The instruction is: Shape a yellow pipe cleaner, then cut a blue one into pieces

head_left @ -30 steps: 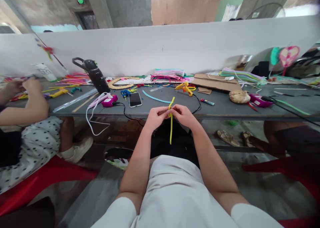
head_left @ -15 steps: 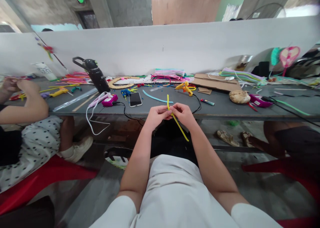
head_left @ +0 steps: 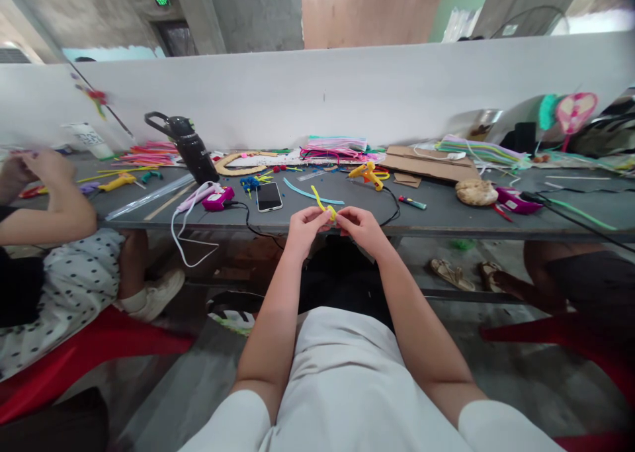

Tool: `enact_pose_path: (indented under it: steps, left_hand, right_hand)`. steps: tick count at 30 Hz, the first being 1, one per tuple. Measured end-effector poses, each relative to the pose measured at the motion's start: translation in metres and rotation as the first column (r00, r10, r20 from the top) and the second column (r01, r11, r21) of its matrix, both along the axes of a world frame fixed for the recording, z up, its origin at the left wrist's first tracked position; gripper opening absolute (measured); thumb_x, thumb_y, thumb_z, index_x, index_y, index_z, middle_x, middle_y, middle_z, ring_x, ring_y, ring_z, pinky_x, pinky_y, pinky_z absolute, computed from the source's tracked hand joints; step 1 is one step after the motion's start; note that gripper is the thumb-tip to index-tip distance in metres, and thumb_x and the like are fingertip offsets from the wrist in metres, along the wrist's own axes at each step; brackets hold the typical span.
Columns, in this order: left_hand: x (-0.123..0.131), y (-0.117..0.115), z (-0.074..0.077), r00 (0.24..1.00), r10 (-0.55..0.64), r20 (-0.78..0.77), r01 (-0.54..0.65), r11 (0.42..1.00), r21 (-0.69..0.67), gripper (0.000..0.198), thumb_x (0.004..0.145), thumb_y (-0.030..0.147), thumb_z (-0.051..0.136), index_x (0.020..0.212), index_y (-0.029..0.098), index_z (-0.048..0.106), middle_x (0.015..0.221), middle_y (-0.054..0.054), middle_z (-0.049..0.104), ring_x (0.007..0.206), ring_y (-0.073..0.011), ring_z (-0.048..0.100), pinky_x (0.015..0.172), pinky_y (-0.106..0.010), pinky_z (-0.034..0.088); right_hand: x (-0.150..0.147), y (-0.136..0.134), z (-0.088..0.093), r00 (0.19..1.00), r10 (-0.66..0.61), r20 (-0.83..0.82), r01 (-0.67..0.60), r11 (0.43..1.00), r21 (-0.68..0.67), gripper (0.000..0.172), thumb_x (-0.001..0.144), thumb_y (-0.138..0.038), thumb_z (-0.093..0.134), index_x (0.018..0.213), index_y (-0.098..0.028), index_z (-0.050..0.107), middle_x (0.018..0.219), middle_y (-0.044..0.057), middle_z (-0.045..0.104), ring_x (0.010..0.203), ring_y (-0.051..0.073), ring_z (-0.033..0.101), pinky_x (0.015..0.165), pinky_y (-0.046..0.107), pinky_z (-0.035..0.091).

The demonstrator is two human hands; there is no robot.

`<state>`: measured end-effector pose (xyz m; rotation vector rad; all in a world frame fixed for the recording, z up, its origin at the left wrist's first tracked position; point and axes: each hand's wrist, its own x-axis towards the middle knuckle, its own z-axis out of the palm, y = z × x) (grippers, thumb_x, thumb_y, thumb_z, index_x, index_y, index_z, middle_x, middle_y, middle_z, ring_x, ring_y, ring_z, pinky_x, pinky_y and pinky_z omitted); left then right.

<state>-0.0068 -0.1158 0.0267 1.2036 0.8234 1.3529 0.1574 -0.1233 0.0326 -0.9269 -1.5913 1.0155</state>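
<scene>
Your left hand [head_left: 308,230]: thumb and fingers pinched on a yellow pipe cleaner [head_left: 318,199], one end of which stands free toward eleven o'clock. Your right hand [head_left: 364,230]: fingertips closed in a narrow pinch at the same piece, on its bent part. Yellow pipe cleaner: between your two hands, in front of you at the near edge of the grey table [head_left: 446,217]. Clock directions from your hands: at eleven, just beyond, one light-blue pipe cleaner [head_left: 313,194], slightly curved, lying flat; at ten, one smartphone [head_left: 268,197], screen dark, and farther out one black bottle [head_left: 197,157] with a loop handle; at twelve, against the white partition [head_left: 248,94], one stack of pastel pipe cleaners [head_left: 337,142]; at one, one yellow glue gun [head_left: 366,174], black cord trailing; at two, flat cardboard [head_left: 431,166]; near three, one small tube [head_left: 412,203]; at nine, well apart, a co-worker's raised hands [head_left: 42,167].
</scene>
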Motion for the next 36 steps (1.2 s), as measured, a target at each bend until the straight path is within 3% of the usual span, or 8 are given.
enact_pose_path:
  steps: [4, 11, 13, 16, 17, 23, 29, 36]
  left_hand:
    - [-0.002, 0.0, 0.001, 1.0, 0.027, 0.008, -0.027, 0.999, -0.042, 0.034, 0.072, 0.043, 0.079, 0.088, 0.013, 0.074, 0.078, -0.004, 0.07, 0.067, -0.01, 0.063, 0.06, -0.019, 0.052]
    - [-0.006, 0.001, 0.0, 0.997, -0.06, -0.043, 0.057, 0.996, -0.074, 0.039, 0.066, 0.037, 0.084, 0.095, 0.013, 0.071, 0.071, -0.003, 0.069, 0.061, -0.0114, 0.065, 0.063, -0.025, 0.055]
    - [-0.006, 0.002, -0.002, 0.999, -0.03, -0.022, 0.028, 0.997, -0.072, 0.036, 0.065, 0.035, 0.085, 0.088, 0.011, 0.072, 0.072, -0.004, 0.07, 0.063, -0.0128, 0.067, 0.067, -0.027, 0.057]
    - [-0.004, 0.004, -0.003, 0.996, 0.038, 0.078, -0.033, 0.997, -0.067, 0.036, 0.063, 0.033, 0.086, 0.087, 0.011, 0.072, 0.074, -0.005, 0.072, 0.067, -0.0151, 0.07, 0.073, -0.03, 0.058]
    - [-0.003, 0.004, -0.002, 0.991, 0.06, 0.12, -0.052, 0.997, -0.063, 0.036, 0.063, 0.032, 0.087, 0.087, 0.011, 0.071, 0.076, -0.005, 0.072, 0.07, -0.0157, 0.071, 0.075, -0.03, 0.059]
    - [0.003, -0.003, 0.006, 0.951, 0.08, 0.299, -0.069, 0.996, -0.047, 0.034, 0.062, 0.03, 0.087, 0.086, 0.013, 0.071, 0.087, -0.006, 0.075, 0.083, -0.0189, 0.073, 0.085, -0.034, 0.057]
    - [0.007, -0.005, 0.004, 0.979, 0.069, 0.192, -0.057, 0.996, -0.068, 0.035, 0.063, 0.033, 0.086, 0.091, 0.016, 0.073, 0.09, -0.006, 0.075, 0.08, -0.0174, 0.071, 0.069, -0.026, 0.057]
    - [0.002, -0.003, 0.0, 1.0, -0.009, 0.021, 0.008, 1.0, 0.021, 0.036, 0.068, 0.034, 0.082, 0.1, 0.017, 0.077, 0.095, -0.008, 0.076, 0.082, -0.0172, 0.07, 0.074, -0.026, 0.055]
  right_hand:
    - [0.002, 0.0, 0.002, 0.996, -0.069, 0.049, 0.067, 0.997, 0.047, 0.027, 0.082, -0.044, 0.067, 0.085, -0.017, 0.069, 0.069, 0.0, 0.063, 0.056, 0.012, 0.051, 0.053, 0.026, 0.043]
    - [0.008, 0.001, 0.002, 0.976, -0.126, 0.175, 0.094, 0.979, 0.181, 0.02, 0.085, -0.036, 0.063, 0.083, -0.018, 0.071, 0.078, 0.005, 0.069, 0.07, 0.018, 0.06, 0.068, 0.032, 0.048]
    - [0.007, -0.003, 0.005, 0.943, -0.302, 0.143, 0.243, 0.913, 0.328, 0.019, 0.087, -0.034, 0.061, 0.086, -0.018, 0.071, 0.085, 0.007, 0.069, 0.078, 0.02, 0.061, 0.072, 0.034, 0.048]
    - [0.003, -0.011, 0.011, 0.857, -0.515, -0.034, 0.464, 0.739, 0.488, 0.019, 0.09, -0.034, 0.058, 0.09, -0.019, 0.07, 0.094, 0.01, 0.067, 0.086, 0.022, 0.059, 0.077, 0.034, 0.048]
    - [0.002, -0.013, 0.012, 0.862, -0.504, -0.052, 0.463, 0.743, 0.484, 0.02, 0.09, -0.036, 0.058, 0.089, -0.019, 0.069, 0.09, 0.009, 0.066, 0.082, 0.021, 0.059, 0.074, 0.033, 0.048]
    - [-0.012, -0.006, 0.003, 0.98, -0.198, 0.012, 0.192, 0.965, 0.178, 0.03, 0.084, -0.047, 0.065, 0.079, -0.018, 0.066, 0.068, 0.001, 0.063, 0.061, 0.014, 0.055, 0.055, 0.026, 0.044]
    - [-0.017, -0.002, 0.002, 0.972, -0.208, -0.113, 0.218, 0.972, 0.085, 0.031, 0.082, -0.048, 0.067, 0.086, -0.017, 0.071, 0.07, 0.002, 0.066, 0.059, 0.014, 0.056, 0.054, 0.026, 0.047]
    - [-0.014, -0.002, 0.001, 0.966, -0.225, -0.125, 0.237, 0.967, 0.096, 0.027, 0.082, -0.044, 0.067, 0.081, -0.017, 0.07, 0.068, 0.002, 0.066, 0.058, 0.013, 0.056, 0.056, 0.026, 0.048]
